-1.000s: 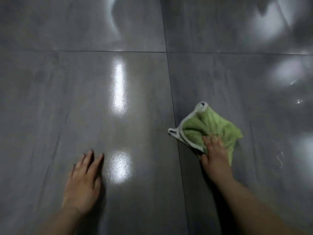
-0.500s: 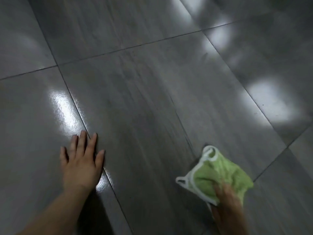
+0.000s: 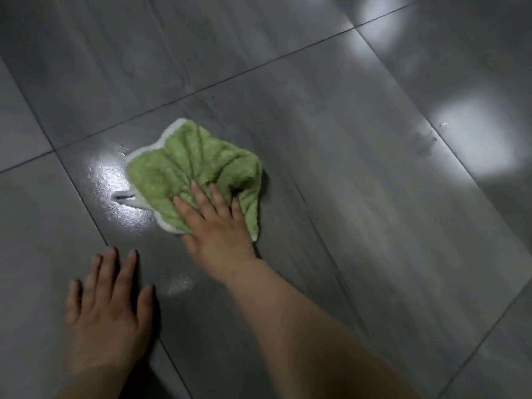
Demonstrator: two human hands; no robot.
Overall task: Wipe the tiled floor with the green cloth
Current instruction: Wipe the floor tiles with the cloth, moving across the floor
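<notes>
A crumpled green cloth (image 3: 184,165) with a white hem lies on the glossy grey tiled floor (image 3: 359,174), left of centre. My right hand (image 3: 214,226) presses down on the cloth's near edge, fingers spread across the fabric. My left hand (image 3: 106,309) rests flat on the floor at the lower left, fingers apart, holding nothing. A wet, shiny patch (image 3: 115,191) glints on the tile just left of the cloth.
Dark grout lines (image 3: 259,63) run diagonally between the large tiles. Bright light reflections (image 3: 472,131) sit at the right, with a small smudge and droplets (image 3: 426,142) on the tile there.
My right hand has pushed the cloth forward and to the left, toward the wet patch near my left hand. The view has shifted, so both hands sit closer together.
</notes>
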